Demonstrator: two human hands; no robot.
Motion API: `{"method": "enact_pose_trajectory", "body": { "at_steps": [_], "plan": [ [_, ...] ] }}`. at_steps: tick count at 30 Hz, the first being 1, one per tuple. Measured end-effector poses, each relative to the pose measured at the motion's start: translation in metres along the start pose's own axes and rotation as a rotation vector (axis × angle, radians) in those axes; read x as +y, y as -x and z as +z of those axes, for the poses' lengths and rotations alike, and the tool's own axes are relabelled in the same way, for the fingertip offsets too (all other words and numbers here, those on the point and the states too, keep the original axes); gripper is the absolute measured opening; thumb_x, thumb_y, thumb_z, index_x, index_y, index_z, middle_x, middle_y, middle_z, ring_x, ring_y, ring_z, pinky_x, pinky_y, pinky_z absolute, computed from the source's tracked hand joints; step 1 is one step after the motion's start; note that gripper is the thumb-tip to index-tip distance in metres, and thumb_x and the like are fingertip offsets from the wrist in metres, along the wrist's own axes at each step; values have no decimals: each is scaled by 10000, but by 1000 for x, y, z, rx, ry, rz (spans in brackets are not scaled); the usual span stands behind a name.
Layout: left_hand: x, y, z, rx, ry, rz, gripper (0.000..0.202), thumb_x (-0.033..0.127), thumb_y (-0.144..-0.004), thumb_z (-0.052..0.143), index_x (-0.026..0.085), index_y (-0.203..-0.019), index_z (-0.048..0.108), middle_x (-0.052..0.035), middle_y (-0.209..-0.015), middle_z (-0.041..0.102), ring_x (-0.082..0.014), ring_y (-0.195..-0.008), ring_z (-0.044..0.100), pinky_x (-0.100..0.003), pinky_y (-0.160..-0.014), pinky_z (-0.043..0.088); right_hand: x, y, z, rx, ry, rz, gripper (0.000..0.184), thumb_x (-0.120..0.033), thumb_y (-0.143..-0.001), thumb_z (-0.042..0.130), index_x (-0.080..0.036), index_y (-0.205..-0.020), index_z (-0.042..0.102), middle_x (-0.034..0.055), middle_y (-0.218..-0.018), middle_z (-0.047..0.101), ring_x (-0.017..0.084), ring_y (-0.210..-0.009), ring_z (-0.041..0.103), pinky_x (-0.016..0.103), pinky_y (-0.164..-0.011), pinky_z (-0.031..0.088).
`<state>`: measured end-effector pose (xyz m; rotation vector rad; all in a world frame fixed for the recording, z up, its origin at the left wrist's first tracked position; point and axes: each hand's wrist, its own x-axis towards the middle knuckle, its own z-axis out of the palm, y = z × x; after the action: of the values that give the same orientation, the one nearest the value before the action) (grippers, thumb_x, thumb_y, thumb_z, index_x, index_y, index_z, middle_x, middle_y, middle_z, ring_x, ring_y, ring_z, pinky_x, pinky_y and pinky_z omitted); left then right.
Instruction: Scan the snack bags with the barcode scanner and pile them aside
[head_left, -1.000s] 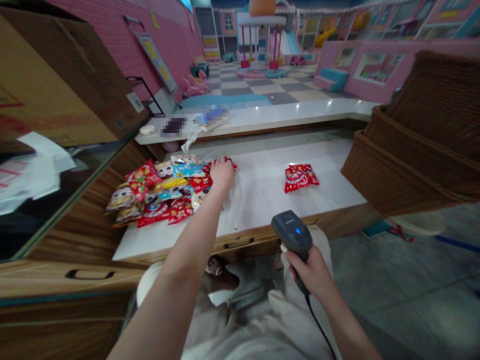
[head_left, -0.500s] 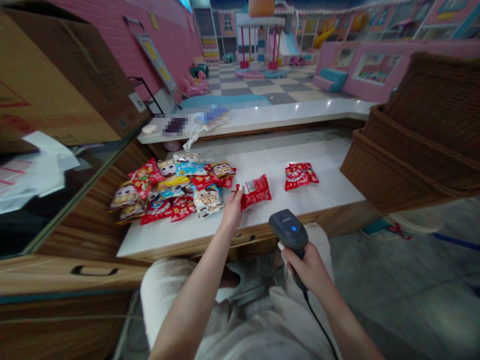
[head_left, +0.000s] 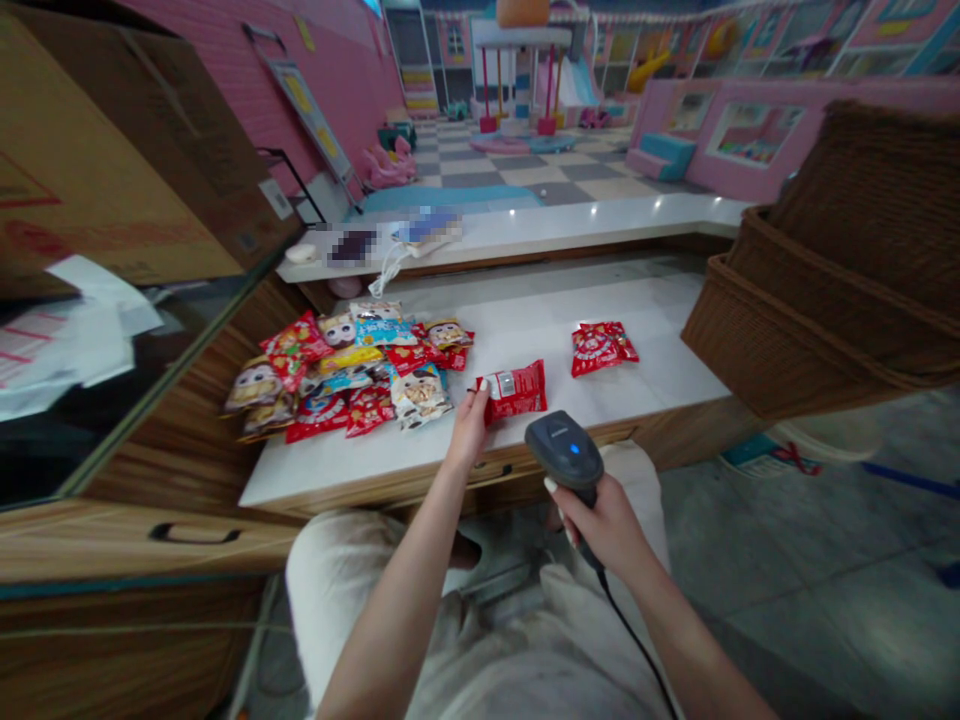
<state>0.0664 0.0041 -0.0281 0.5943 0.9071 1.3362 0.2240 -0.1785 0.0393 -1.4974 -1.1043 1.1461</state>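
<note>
My left hand (head_left: 470, 425) pinches the left end of a red snack bag (head_left: 521, 391), whose printed back with a barcode label faces up. In my right hand (head_left: 600, 520) is a dark grey barcode scanner (head_left: 564, 450) with a lit blue light and a cable running down. The scanner's head is just below and right of that bag, apart from it. To the left lies a pile of snack bags (head_left: 360, 375) in red, blue, white, yellow and brown. Red snack bags (head_left: 602, 347) lie together on the right part of the white counter (head_left: 517, 300).
Stacked wicker baskets (head_left: 832, 270) stand at the right end of the counter. A large cardboard box (head_left: 150, 150) and loose papers (head_left: 82, 320) are at left. A raised white ledge (head_left: 570, 225) runs behind, carrying blurred items and a white cable. Below is a drawer handle (head_left: 491, 470).
The held bag has turned so its barcode side faces up more, and sits slightly lower. The scanner has moved a little left and up, nearer the bag.
</note>
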Motion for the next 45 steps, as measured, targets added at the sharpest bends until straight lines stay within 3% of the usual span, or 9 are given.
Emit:
{"method": "enact_pose_trajectory", "body": {
  "at_steps": [7, 16, 20, 25, 36, 45],
  "plan": [
    [0, 2, 2, 1, 20, -11, 372, 438, -770, 950, 227, -1009, 760, -100, -972, 849, -334, -1171, 824, -475, -1027, 665, 3, 1, -1, -11, 2, -12, 325, -515, -829, 753, -271, -691, 589, -56, -396, 528, 154, -333, 523, 257, -412, 432],
    [-1, 1, -4, -18, -75, 61, 395, 553, -795, 950, 239, -893, 730, -47, -897, 823, -286, -1087, 812, -370, -970, 651, -3, 1, -1, -7, -32, 11, 312, -514, -802, 756, -271, -700, 588, -55, -402, 534, 147, -334, 514, 255, -408, 440],
    [-1, 4, -5, -43, -199, 112, 541, 590, -707, 1004, 215, -1006, 755, -56, -975, 840, -239, -924, 796, -316, -824, 637, -5, 1, 1, -7, -27, 12, 318, -512, -804, 761, -269, -699, 585, -54, -409, 541, 142, -338, 512, 251, -412, 444],
    [4, 11, -2, -45, -372, 120, 691, 670, -654, 998, 178, -1065, 740, -37, -915, 821, -183, -747, 729, -270, -670, 577, -4, 0, 4, -7, -24, 5, 347, -529, -809, 783, -267, -701, 584, -55, -415, 547, 142, -340, 513, 253, -414, 455],
    [0, 8, -4, 12, -266, 103, 517, 568, -721, 920, 203, -1026, 718, 4, -820, 776, -164, -643, 680, -237, -553, 502, -1, -2, 6, -9, -13, -1, 344, -528, -821, 778, -264, -702, 593, -50, -416, 559, 151, -341, 535, 251, -414, 447],
    [-7, 3, -3, 26, -156, 120, 349, 489, -735, 875, 231, -918, 728, -46, -902, 833, -242, -856, 807, -351, -830, 644, -5, -2, 6, -34, 13, -1, 325, -524, -826, 726, -266, -682, 592, -48, -400, 538, 148, -348, 527, 255, -433, 444]
  ]
}}
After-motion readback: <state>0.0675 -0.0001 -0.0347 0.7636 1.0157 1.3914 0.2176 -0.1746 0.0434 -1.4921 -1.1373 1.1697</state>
